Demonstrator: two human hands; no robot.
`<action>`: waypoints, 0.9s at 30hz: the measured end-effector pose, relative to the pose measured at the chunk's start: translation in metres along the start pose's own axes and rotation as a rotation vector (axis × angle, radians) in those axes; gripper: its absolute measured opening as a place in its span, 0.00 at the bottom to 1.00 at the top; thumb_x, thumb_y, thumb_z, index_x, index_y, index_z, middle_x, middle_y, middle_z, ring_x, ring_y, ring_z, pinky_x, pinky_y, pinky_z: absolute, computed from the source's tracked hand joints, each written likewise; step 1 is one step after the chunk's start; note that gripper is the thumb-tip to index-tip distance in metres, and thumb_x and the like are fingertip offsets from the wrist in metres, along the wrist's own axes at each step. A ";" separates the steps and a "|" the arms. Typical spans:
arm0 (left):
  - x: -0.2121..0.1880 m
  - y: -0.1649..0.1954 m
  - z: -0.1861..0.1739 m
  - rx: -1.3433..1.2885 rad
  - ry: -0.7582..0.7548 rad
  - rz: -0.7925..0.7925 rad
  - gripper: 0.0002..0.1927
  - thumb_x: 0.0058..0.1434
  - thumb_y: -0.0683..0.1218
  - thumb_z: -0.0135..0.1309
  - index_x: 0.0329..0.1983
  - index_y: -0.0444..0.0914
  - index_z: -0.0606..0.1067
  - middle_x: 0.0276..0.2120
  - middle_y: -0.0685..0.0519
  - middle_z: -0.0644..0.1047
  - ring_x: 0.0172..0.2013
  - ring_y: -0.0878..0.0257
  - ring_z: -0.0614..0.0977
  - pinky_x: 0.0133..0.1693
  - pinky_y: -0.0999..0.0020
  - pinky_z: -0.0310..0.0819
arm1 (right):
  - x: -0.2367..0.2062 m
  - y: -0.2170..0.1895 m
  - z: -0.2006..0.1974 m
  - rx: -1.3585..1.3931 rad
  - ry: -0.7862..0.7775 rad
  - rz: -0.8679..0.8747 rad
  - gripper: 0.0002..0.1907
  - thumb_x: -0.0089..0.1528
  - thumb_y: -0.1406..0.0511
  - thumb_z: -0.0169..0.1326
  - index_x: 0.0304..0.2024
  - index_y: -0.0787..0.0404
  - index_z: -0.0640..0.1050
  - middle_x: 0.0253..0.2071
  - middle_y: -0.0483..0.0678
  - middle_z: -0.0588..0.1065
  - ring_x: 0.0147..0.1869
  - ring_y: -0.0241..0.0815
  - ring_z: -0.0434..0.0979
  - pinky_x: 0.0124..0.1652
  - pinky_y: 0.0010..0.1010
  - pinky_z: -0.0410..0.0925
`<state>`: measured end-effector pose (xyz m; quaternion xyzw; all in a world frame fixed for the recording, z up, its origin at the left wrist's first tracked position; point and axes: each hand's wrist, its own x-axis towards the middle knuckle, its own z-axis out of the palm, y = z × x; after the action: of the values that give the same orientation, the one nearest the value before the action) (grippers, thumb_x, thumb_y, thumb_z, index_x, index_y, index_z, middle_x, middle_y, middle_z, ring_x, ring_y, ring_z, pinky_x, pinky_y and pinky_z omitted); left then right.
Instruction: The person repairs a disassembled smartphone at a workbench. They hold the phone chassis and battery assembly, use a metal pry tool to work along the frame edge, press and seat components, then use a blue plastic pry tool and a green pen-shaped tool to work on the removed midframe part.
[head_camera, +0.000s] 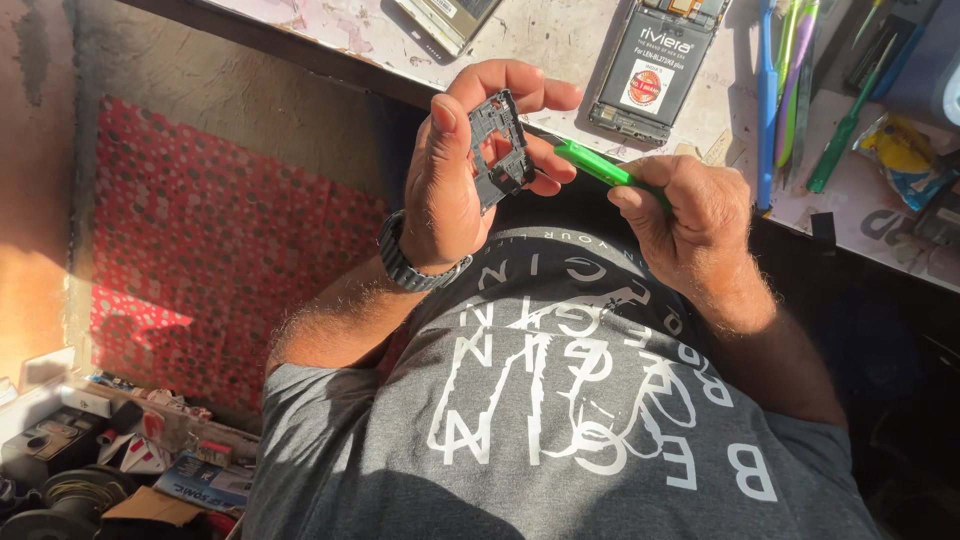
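Up close to the chest, the left hand holds a dark plastic phone frame — thumb pressed along its near edge, the other fingers curled round behind its far side and clamped on it. The wrist, with a dark banded watch, bends upward so the back of the hand faces the camera. The frame stands nearly on edge in the picture, its long axis running from the upper left, by the thumb tip, down toward the lower right, its cut-out face turned to the right hand.

The right hand is closed in a fist round a green plastic pry tool, fingers together and wrapped on the handle. This tool's long axis slants up and to the left — its tip points at the frame's lower corner and sits just beside the left fingertips; whether it touches the frame I cannot tell.

Beyond both hands, on the worktable, lies an opened phone with its black battery showing, and a row of coloured tools lies to its right.
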<state>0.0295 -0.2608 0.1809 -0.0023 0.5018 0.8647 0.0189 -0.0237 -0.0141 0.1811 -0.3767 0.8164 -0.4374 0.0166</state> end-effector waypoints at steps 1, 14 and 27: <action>-0.002 0.000 -0.002 0.007 -0.009 -0.017 0.44 0.71 0.76 0.36 0.63 0.32 0.63 0.59 0.35 0.75 0.43 0.56 0.85 0.43 0.63 0.85 | 0.002 -0.001 0.000 0.001 -0.002 -0.001 0.09 0.73 0.65 0.59 0.45 0.64 0.73 0.31 0.49 0.75 0.30 0.40 0.78 0.30 0.28 0.68; -0.007 -0.010 -0.003 -0.135 0.041 -0.059 0.31 0.79 0.65 0.34 0.58 0.32 0.64 0.56 0.34 0.75 0.46 0.55 0.85 0.45 0.62 0.84 | -0.006 -0.023 -0.014 0.763 -0.165 0.265 0.15 0.70 0.65 0.54 0.58 0.66 0.73 0.43 0.54 0.79 0.33 0.41 0.82 0.37 0.29 0.76; -0.019 -0.030 0.016 -0.142 0.159 -0.133 0.25 0.80 0.58 0.34 0.57 0.32 0.68 0.46 0.43 0.75 0.45 0.60 0.80 0.45 0.63 0.83 | 0.003 0.001 0.024 0.711 0.208 0.096 0.13 0.71 0.63 0.55 0.48 0.68 0.72 0.41 0.57 0.77 0.42 0.42 0.83 0.43 0.29 0.78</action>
<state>0.0501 -0.2328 0.1628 -0.1055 0.4379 0.8921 0.0359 -0.0180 -0.0320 0.1665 -0.2621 0.6276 -0.7283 0.0837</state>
